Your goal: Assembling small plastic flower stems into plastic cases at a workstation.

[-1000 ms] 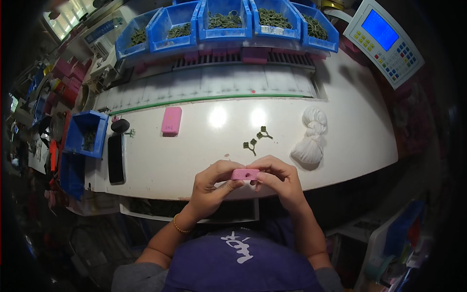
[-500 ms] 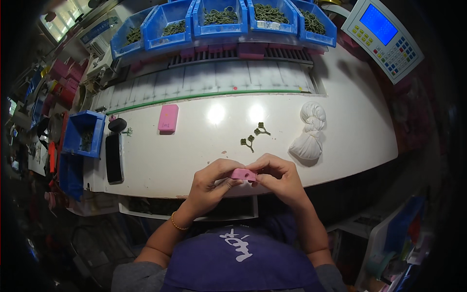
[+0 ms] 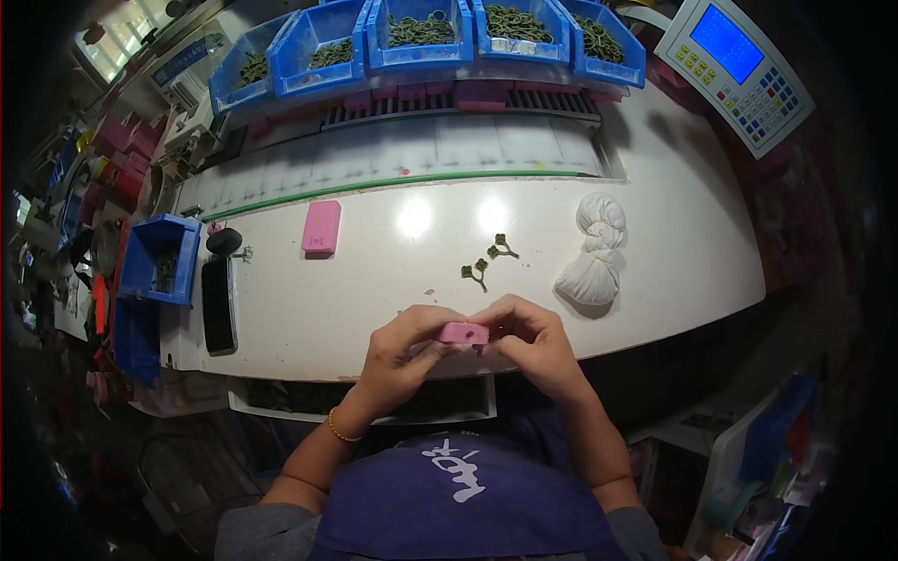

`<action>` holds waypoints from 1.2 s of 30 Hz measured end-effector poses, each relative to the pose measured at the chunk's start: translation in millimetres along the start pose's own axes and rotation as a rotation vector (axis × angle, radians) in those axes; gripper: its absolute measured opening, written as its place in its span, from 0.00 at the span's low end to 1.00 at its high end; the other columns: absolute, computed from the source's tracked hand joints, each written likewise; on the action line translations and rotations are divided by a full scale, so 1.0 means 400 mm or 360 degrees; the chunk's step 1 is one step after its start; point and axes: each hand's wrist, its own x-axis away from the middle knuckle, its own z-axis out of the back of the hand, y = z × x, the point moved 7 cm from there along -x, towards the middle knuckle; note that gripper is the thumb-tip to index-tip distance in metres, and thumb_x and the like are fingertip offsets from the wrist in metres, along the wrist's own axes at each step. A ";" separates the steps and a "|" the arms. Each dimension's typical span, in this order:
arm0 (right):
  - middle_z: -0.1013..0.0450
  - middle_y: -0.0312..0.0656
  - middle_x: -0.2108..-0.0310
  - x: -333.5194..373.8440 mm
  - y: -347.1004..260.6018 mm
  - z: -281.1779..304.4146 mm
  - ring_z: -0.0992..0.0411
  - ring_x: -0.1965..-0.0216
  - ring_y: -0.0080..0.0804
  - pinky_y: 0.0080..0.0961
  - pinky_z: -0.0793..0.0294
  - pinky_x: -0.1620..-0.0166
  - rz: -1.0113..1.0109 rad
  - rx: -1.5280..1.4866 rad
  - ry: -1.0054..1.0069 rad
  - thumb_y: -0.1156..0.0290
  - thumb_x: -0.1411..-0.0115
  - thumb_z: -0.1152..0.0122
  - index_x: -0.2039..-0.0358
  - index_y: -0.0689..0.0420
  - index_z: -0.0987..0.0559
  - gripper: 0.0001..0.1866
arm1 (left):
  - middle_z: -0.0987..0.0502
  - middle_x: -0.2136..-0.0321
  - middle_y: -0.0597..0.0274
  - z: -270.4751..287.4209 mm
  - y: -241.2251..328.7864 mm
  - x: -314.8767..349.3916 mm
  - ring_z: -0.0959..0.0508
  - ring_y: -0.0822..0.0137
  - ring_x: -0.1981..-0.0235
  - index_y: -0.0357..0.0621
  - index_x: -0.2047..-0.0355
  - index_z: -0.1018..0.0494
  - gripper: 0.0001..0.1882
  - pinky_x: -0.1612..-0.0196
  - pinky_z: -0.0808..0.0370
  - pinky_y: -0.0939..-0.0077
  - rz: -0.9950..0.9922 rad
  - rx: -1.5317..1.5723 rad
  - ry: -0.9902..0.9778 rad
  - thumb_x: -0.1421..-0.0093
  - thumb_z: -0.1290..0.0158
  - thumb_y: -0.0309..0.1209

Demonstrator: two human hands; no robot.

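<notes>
Near the table's front edge, a small pink rubber mould (image 3: 458, 333) with a round dark hole in its side is held up before me. My left hand (image 3: 402, 351) pinches its left end between thumb and fingers. Closed around the right end is my right hand (image 3: 535, 341), its index finger reaching behind the mould and its thumb close to the near corner. Just beyond lie two forked green pieces (image 3: 476, 273) (image 3: 502, 246) with knobbed tips. A similar pink mould (image 3: 321, 227) rests farther left on the white table (image 3: 374, 290).
A tied white cloth bag (image 3: 593, 251) lies to the right. Blue bins (image 3: 426, 51) with green pieces line the back, beside a control panel (image 3: 736, 75). On the left are a phone (image 3: 218, 306), a round black object (image 3: 223, 242) and another blue bin (image 3: 161, 259).
The mould has shifted slightly left, and my right thumb has drawn back a little from its near face. Behind the green edge, the marked white belt has slid left.
</notes>
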 end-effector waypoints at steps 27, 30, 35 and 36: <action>0.22 0.45 0.65 0.006 0.030 0.020 0.23 0.64 0.27 0.23 0.23 0.57 -0.0203 -0.0184 0.0171 0.81 0.38 0.46 0.58 0.66 0.24 0.09 | 0.20 0.62 0.57 -0.005 -0.026 -0.004 0.19 0.63 0.61 0.40 0.56 0.23 0.12 0.56 0.22 0.72 0.0162 0.0149 -0.0046 0.42 0.42 0.21; 0.23 0.44 0.64 0.005 0.021 0.003 0.23 0.65 0.27 0.22 0.22 0.59 -0.0258 -0.0147 0.0137 0.85 0.40 0.49 0.58 0.66 0.24 0.11 | 0.20 0.62 0.57 -0.002 -0.031 -0.004 0.19 0.64 0.61 0.39 0.55 0.23 0.12 0.55 0.22 0.72 0.0139 0.0081 -0.0068 0.40 0.42 0.22; 0.23 0.44 0.63 0.002 0.029 0.008 0.23 0.63 0.27 0.23 0.22 0.58 -0.0113 -0.0095 0.0076 0.82 0.38 0.45 0.58 0.66 0.25 0.08 | 0.20 0.61 0.57 -0.002 -0.038 -0.003 0.19 0.66 0.61 0.38 0.56 0.24 0.11 0.55 0.22 0.73 0.0131 0.0108 -0.0063 0.39 0.42 0.24; 0.23 0.44 0.63 0.002 0.029 0.010 0.23 0.62 0.27 0.23 0.22 0.58 -0.0064 -0.0146 0.0072 0.80 0.37 0.43 0.57 0.65 0.25 0.08 | 0.20 0.61 0.57 -0.003 -0.040 -0.003 0.19 0.66 0.61 0.38 0.56 0.24 0.11 0.55 0.22 0.73 0.0128 0.0108 -0.0065 0.39 0.42 0.24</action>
